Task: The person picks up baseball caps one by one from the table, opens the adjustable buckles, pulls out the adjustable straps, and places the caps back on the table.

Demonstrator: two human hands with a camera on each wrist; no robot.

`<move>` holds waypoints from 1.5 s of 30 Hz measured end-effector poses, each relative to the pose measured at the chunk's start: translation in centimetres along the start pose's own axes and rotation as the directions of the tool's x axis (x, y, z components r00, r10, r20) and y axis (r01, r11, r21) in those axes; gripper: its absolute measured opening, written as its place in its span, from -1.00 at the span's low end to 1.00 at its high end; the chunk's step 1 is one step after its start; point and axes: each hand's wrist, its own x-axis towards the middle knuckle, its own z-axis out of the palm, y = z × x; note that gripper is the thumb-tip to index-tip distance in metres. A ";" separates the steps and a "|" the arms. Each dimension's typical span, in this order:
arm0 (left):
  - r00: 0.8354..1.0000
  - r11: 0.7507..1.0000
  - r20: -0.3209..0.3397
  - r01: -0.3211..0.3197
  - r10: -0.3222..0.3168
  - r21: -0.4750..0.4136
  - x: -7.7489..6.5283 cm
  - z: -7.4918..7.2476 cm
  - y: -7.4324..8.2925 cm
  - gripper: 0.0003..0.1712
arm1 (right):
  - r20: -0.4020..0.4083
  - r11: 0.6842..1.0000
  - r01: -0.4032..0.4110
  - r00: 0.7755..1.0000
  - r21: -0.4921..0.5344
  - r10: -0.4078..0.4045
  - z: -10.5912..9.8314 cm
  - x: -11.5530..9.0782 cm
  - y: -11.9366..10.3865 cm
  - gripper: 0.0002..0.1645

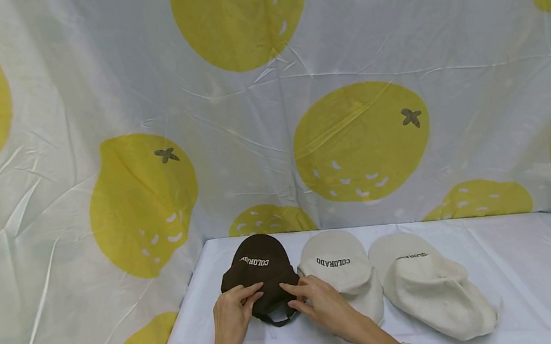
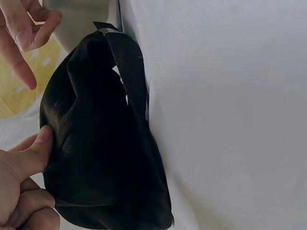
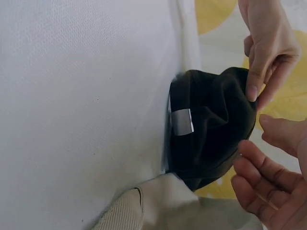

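A dark brown baseball cap [image 1: 264,273] with white COLORADO lettering lies on the white-covered table, its back strap on the near side. With thumb and fingers, my left hand [image 1: 232,314] pinches the fabric at the back of its crown; the left wrist view shows the thumb [image 2: 42,139] pressed on the cloth. My right hand [image 1: 326,306] hovers at the other side of the crown, fingers loosely bent and thumb apart from them. In the right wrist view its fingertips [image 3: 245,146] come right up to the cap's edge. A silvery strap clasp [image 3: 182,122] shows there.
Two cream caps lie to the right of the brown one: a nearer one [image 1: 338,263] with COLORADO lettering right beside it, then a more slumped one [image 1: 435,290]. A lemon-print curtain [image 1: 247,158] hangs behind and left of the white table cover [image 1: 521,266].
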 end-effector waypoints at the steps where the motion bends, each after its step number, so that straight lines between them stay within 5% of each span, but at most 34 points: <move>1: 1.000 1.000 -0.001 -0.004 0.004 0.000 0.0 0.0 0.0 -0.72 | -0.001 1.000 0.000 1.000 0.003 0.000 0.0 0.0 0.0 -0.51; 15: 1.000 0.998 0.019 0.026 -0.025 -0.056 0.2 -0.1 0.0 -0.77 | -0.015 0.998 -0.024 1.000 0.058 0.025 0.0 -0.2 0.3 -0.49; 21: 0.998 0.988 0.033 0.056 -0.052 -0.143 0.2 -0.2 0.1 -0.80 | -0.031 0.997 -0.021 0.999 0.076 0.023 0.1 -0.1 0.4 -0.50; 33: 0.998 0.965 0.032 0.068 -0.062 -0.254 0.5 -0.7 0.7 -0.80 | -0.201 0.996 0.025 0.980 0.088 -0.007 0.1 -0.1 0.2 -0.63; 39: 0.998 0.938 0.027 0.054 -0.048 -0.343 0.8 -1.3 1.8 -0.77 | -0.224 0.965 0.075 0.974 0.251 -0.017 -0.1 -0.3 0.4 -0.65; 45: 1.000 0.902 0.013 0.023 -0.019 -0.432 1.3 -2.1 3.2 -0.76 | -0.298 0.888 0.244 0.946 0.391 -0.128 -0.2 -0.6 0.5 -0.66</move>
